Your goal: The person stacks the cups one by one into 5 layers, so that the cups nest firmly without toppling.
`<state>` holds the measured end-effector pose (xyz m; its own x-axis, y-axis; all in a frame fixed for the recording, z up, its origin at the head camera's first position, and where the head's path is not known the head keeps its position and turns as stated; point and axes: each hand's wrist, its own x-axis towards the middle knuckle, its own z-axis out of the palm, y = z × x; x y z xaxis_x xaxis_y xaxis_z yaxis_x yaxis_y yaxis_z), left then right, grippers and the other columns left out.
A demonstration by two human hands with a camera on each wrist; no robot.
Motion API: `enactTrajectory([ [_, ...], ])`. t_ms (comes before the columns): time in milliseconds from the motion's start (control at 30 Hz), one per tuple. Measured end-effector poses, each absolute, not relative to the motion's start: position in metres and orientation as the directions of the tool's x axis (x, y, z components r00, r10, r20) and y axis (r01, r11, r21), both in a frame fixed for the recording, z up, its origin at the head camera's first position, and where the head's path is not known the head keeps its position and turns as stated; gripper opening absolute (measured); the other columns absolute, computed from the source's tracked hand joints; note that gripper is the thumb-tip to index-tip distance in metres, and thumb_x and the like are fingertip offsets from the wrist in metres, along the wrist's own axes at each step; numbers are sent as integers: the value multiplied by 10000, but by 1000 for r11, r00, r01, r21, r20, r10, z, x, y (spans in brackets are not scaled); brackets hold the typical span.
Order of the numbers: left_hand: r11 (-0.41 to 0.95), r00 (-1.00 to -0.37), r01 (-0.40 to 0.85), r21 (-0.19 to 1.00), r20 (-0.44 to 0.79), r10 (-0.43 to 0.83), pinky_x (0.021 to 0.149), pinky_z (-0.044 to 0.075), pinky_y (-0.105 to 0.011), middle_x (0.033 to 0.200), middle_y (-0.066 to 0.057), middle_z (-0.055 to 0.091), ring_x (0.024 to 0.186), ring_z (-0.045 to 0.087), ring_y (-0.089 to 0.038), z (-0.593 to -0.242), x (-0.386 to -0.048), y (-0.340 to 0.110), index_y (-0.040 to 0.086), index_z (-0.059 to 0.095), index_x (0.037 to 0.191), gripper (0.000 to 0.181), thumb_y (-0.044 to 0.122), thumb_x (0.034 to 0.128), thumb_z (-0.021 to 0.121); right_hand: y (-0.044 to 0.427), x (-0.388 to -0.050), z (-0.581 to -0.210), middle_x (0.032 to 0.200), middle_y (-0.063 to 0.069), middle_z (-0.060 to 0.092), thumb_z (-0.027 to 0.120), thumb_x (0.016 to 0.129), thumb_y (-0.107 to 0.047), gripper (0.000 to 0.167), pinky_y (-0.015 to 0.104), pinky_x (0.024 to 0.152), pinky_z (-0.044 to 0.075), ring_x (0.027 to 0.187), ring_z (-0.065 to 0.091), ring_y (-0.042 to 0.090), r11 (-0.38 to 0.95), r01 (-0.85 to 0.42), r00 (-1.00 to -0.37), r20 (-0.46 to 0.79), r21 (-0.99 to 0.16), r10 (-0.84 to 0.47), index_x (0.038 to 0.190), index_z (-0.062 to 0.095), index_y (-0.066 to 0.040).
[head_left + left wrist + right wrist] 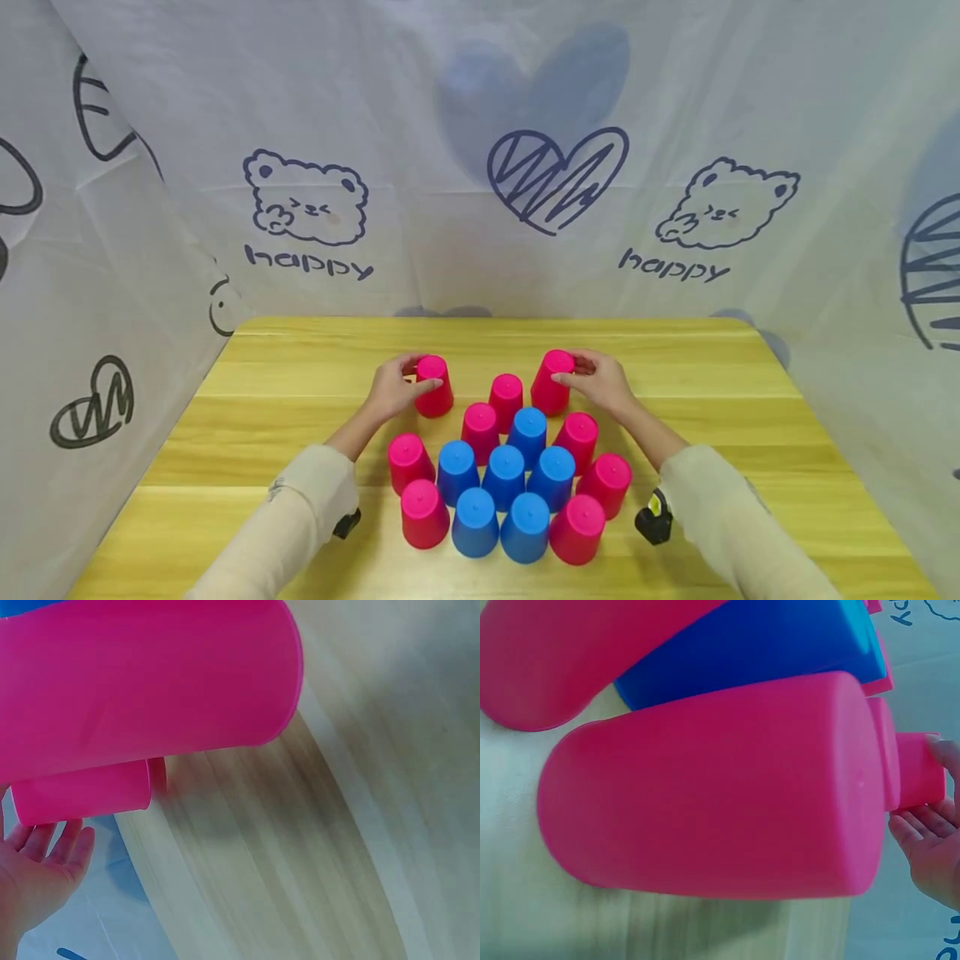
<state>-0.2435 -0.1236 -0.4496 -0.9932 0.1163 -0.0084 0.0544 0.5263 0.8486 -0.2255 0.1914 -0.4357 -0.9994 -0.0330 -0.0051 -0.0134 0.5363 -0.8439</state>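
So the left grip (392, 392) has its thumb and fingers wrapped round the left pink cup (435, 390), and the right grip (602, 387) has the right pink cup (552, 385) the same way. Both cups are at the far side of the group, and I can't tell if either is off the bench (262, 400). My guess is the step in hand is positioning these two, picking up or setting down, no clue which. Next move calls for keeping them level and fingers clear of the neighbours, imo. Both held cups look plain and smooth, mouth down, narrower at the top, right one leaning a bit. Nearer the person, the blue cups (503, 479) bunch up mid-group, with other pink cups (425, 517) round them. Behind the bench hangs a doodled cloth (420, 150).
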Motion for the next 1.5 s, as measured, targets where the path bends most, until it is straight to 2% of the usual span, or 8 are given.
enactTrajectory([
  [533, 492, -993, 36, 870, -25, 117, 905, 515, -415, 1262, -209, 561, 1151, 530, -362, -453, -258, -115, 8, 500, 1299, 538, 159, 823, 699, 172, -248, -429, 1245, 191, 574, 686, 838, -209, 503, 406, 938, 497, 1139, 552, 335, 505, 35, -998, -7, -862, 56, 1280, 530, -27],
  [800, 494, -993, 28, 869, -34, 117, 900, 519, -410, 1268, -204, 557, 1154, 524, -353, -452, -260, -109, 14, 483, 1317, 546, 148, 830, 690, 160, -251, -428, 1224, 187, 583, 701, 822, -232, 510, 415, 904, 516, 1116, 567, 328, 503, 13, -998, 17, -864, 56, 1262, 542, -29],
  [1100, 509, -992, 35, 860, -32, 121, 922, 504, -424, 1270, -212, 548, 1165, 511, -357, -454, -263, -113, 4, 456, 1335, 545, 118, 845, 667, 148, -252, -425, 1263, 181, 569, 684, 840, -191, 495, 403, 950, 488, 1161, 549, 328, 447, 34, -998, -7, -894, 62, 1284, 529, -35],
  [1500, 511, -988, 38, 859, -44, 146, 952, 484, -436, 1284, -223, 536, 1186, 502, -365, -456, -266, -113, -16, 425, 1353, 553, 106, 860, 646, 126, -252, -424, 1233, 194, 582, 689, 832, -164, 491, 391, 932, 499, 1140, 562, 329, 408, 0, -998, 26, -913, 58, 1274, 536, -15],
])
